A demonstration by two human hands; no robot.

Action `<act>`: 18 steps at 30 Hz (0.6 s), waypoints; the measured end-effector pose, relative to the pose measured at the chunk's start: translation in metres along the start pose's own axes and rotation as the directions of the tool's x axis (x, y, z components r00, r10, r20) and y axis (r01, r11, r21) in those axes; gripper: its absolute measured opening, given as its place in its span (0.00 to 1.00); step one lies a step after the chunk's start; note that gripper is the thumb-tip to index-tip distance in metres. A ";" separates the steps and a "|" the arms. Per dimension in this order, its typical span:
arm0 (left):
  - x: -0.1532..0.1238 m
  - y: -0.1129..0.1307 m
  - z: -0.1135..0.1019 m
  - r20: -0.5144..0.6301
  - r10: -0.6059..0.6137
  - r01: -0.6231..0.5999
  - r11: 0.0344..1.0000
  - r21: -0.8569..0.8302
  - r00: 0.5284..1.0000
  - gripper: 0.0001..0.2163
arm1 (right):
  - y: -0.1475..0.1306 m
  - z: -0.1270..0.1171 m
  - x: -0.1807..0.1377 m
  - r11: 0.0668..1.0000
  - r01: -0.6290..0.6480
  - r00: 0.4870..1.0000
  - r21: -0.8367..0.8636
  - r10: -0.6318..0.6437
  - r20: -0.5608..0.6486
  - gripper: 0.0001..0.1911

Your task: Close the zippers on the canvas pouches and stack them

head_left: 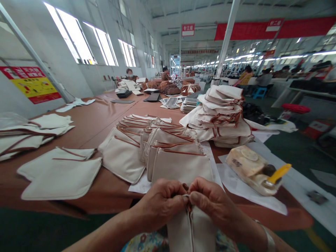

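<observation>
My left hand [166,200] and my right hand [210,199] meet at the front edge of the table, fingers pinched. Between them is the top end of a cream fabric bag piece [180,231] with brown trim down its middle; it hangs over my lap. Both thumbs press on its edge, and the fingers partly cover the brown trim there. Just beyond my hands stands a row of cream pouch pieces [181,168] with brown-edged tops, leaning against one another. Two more flat cream pieces [63,178] lie to the left.
A tall stack of cream pieces [220,115] rises at the right. In front of it, a cut-open plastic container [246,164] holds a yellow-handled tool [279,174] on white paper. More pieces [34,134] lie at the far left. Brown bundles [168,87] and a seated person are farther back.
</observation>
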State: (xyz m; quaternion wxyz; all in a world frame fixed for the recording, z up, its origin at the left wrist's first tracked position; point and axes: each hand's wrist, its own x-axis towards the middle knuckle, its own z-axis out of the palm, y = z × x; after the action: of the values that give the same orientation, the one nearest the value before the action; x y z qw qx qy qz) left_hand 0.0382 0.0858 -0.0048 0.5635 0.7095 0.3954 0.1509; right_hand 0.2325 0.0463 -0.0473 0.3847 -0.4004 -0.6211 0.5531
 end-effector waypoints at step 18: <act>0.006 -0.009 -0.001 0.018 -0.109 0.107 0.991 0.079 0.994 0.11 | 0.005 0.009 0.006 0.985 -0.040 0.985 -0.169 0.010 -0.173 0.04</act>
State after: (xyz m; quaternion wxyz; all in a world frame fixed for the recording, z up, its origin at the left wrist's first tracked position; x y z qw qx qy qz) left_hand 0.0376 0.0916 -0.0143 0.5471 0.7100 0.4326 0.0968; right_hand 0.2218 0.0488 -0.0531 0.3938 -0.4859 -0.6261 0.4656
